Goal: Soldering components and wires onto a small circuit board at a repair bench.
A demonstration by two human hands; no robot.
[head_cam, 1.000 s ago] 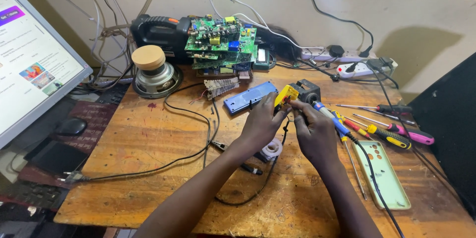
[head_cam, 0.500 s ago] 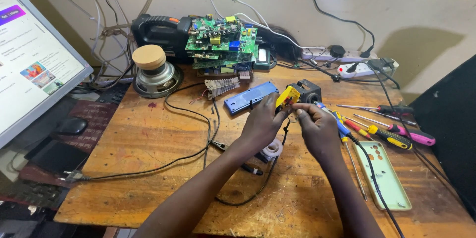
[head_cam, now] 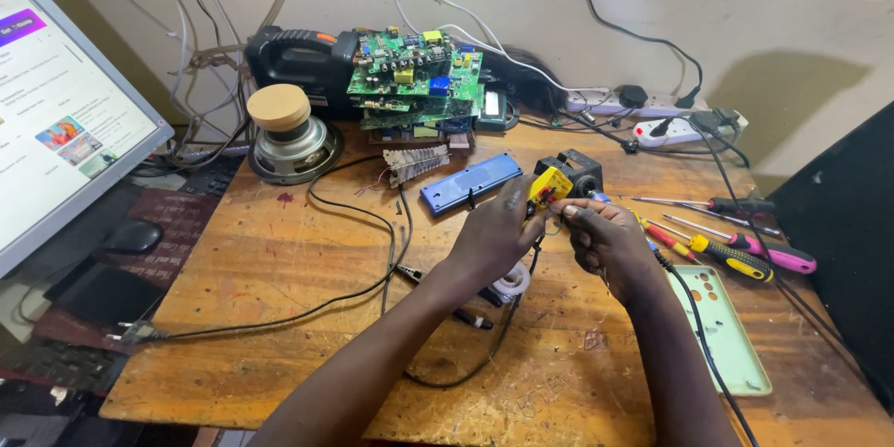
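A lit monitor (head_cam: 56,121) is leaning in at the far left, with a dark mouse (head_cam: 133,237) lying below it. A worn wooden workbench (head_cam: 279,317) is filling the view, butting against a pale wall. A loose speaker (head_cam: 291,135) is sitting near the back edge, and stacked green circuit boards (head_cam: 414,79) are resting beside it. A blue flat panel (head_cam: 470,182) is lying just left of the hands. The left hand (head_cam: 494,233) is pinching a small yellow component (head_cam: 549,186) above the bench's middle, while the right hand (head_cam: 605,237) is curling its fingertips against that part's lower edge. Screwdrivers (head_cam: 736,247) are lying to the right, and a pale green case (head_cam: 722,326) is sitting near the front corner.
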